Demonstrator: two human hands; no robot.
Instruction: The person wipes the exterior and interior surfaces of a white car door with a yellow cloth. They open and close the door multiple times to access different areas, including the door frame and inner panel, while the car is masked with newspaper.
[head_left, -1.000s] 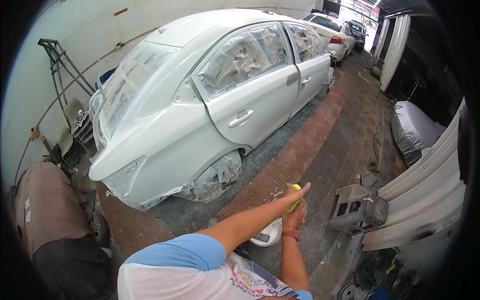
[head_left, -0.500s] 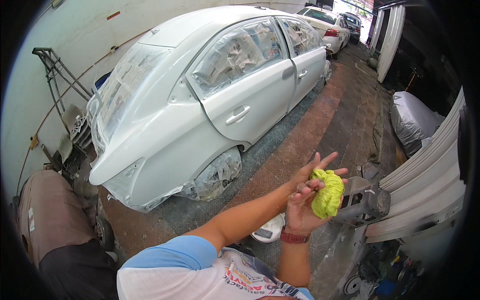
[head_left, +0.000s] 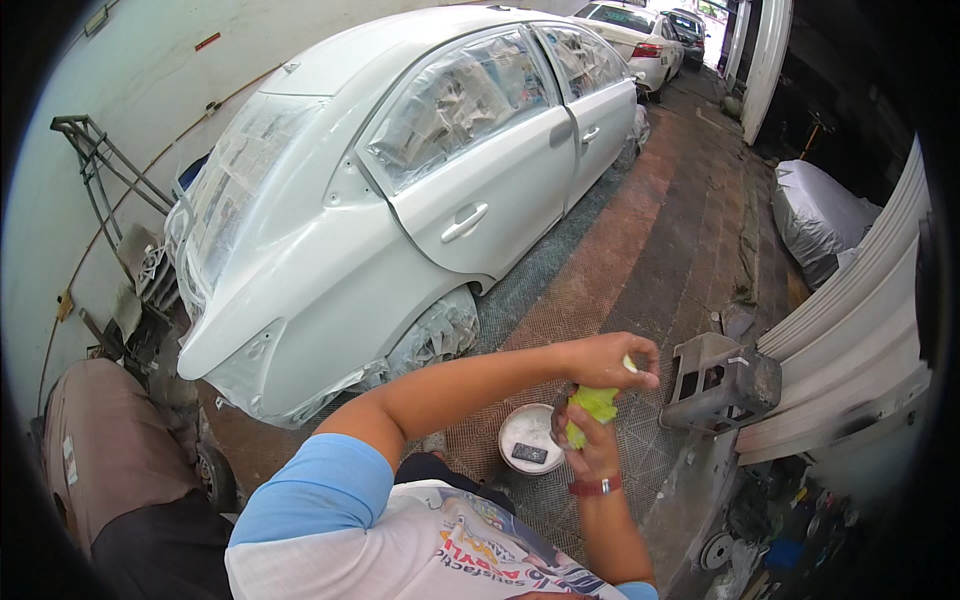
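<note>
A bright yellow-green cloth (head_left: 597, 403) is bunched up between my two hands, above the floor and just right of a round white bucket (head_left: 503, 441). My right hand (head_left: 592, 445), with a red band at its wrist, is wrapped round the lower part of the cloth. My left hand (head_left: 622, 358) reaches across from the left with curled fingers, a bit of the same yellow-green showing between them. A dark patch at the cloth's left side is too unclear to name. Whitish contents show in the bucket, with a dark rectangular block (head_left: 529, 454) at its near side.
A white car (head_left: 370, 265) stands ahead, its windows and wheels masked with newspaper and plastic. A grey crate (head_left: 720, 385) sits right of my hands. A covered silver-grey shape (head_left: 825, 215) is farther right. Brown cloth (head_left: 115, 440) drapes something at the left, beside a metal frame (head_left: 100, 160).
The cloth has gone from lying in my right palm to being gripped by both hands, lower and nearer the bucket. My left hand has turned over and curled. More of the bucket shows.
</note>
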